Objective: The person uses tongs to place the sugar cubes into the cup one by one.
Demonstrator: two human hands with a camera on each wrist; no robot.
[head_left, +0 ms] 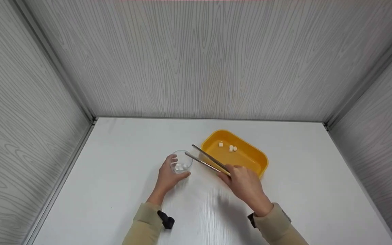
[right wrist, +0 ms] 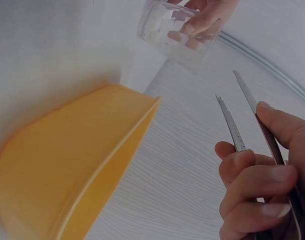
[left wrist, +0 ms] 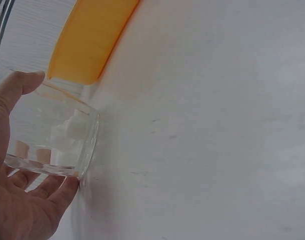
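Observation:
My left hand (head_left: 170,176) grips a clear glass cup (head_left: 181,161), thumb on one side and fingers round the other. Several whitish pieces (left wrist: 72,127) lie at the bottom of the cup. My right hand (head_left: 245,182) holds metal tongs (head_left: 207,162), whose two arms stand apart with nothing between the tips. In the head view the tong tips reach over the right side of the cup. A yellow tray (head_left: 262,160) stands right of the cup, partly behind the right hand and tongs. In it lie small white cubes (head_left: 231,148), in the far half.
The white tabletop (head_left: 131,143) extends on all sides of the tray and cup. Grey wood-grain panels (head_left: 202,61) close it in at the back, left and right. Black straps (head_left: 166,219) sit at the wrists by the beige sleeves (head_left: 145,224).

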